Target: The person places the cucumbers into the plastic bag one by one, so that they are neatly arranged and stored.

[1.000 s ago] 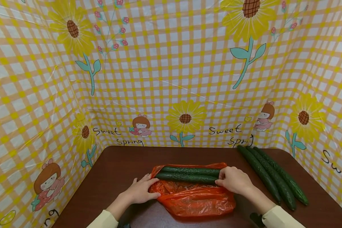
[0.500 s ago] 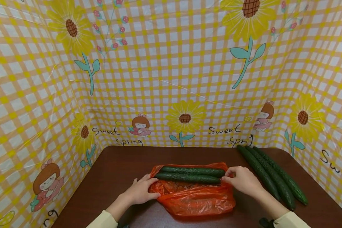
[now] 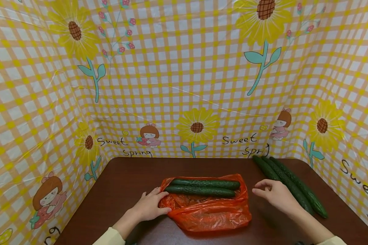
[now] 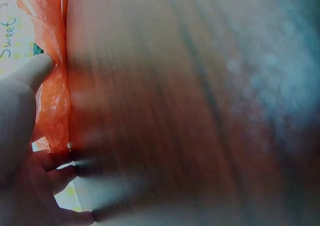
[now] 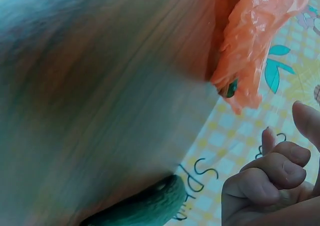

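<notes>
In the head view, a thin red plastic bag (image 3: pixel 214 217) lies at the middle of the table. Two long dark green cucumbers, a far one (image 3: pixel 205 184) and a near one (image 3: pixel 200 191), lie side by side in its opening. My left hand (image 3: pixel 150 206) rests at the bag's left end, fingers spread; the left wrist view shows the thumb (image 4: pixel 37 70) against the orange-red plastic (image 4: pixel 52 100). Right of the bag, apart from it, my right hand (image 3: pixel 273 194) hovers with loosely curled fingers and nothing in them. The right wrist view shows these curled fingers (image 5: pixel 275 173) too.
Three more cucumbers (image 3: pixel 306 190) lie together at the right side of the dark brown table (image 3: pixel 135 170), the nearest partly hidden by my right hand. Checked cloth walls (image 3: pixel 159 102) with sunflowers stand behind and at both sides.
My right hand has let go of the cucumbers' right ends and drawn back to the right, off the bag. Both cucumbers stay in the bag's opening. My left hand keeps its place.
</notes>
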{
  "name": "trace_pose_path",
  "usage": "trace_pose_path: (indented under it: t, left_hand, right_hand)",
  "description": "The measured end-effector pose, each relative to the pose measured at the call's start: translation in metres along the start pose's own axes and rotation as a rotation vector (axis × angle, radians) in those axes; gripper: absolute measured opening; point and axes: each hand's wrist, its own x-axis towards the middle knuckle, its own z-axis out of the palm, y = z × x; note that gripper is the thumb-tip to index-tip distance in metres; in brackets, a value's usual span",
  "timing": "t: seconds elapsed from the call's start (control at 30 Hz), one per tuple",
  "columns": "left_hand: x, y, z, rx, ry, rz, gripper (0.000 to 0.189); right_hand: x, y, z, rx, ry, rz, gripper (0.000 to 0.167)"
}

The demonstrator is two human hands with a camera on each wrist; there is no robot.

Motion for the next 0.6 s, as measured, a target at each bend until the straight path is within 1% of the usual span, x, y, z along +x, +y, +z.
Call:
trace_pose_path:
  t: [0.27, 0.43, 0.6]
  left_hand:
    - [-0.001, -0.001, 0.000, 0.016, -0.003, -0.001, 0.070]
    - [-0.001, -0.001, 0.000, 0.027, -0.006, -0.003, 0.070]
    - [-0.002, -0.001, -0.001, 0.036, 0.000, 0.003, 0.070]
  right_hand:
    - [-0.008, 0.016, -0.014, 0.088, -0.025, 0.100, 0.067]
    - [-0.009, 0.026, -0.024, 0.094, -0.041, 0.160, 0.075]
    - [-0.010, 0.034, -0.031, 0.110, -0.028, 0.186, 0.080]
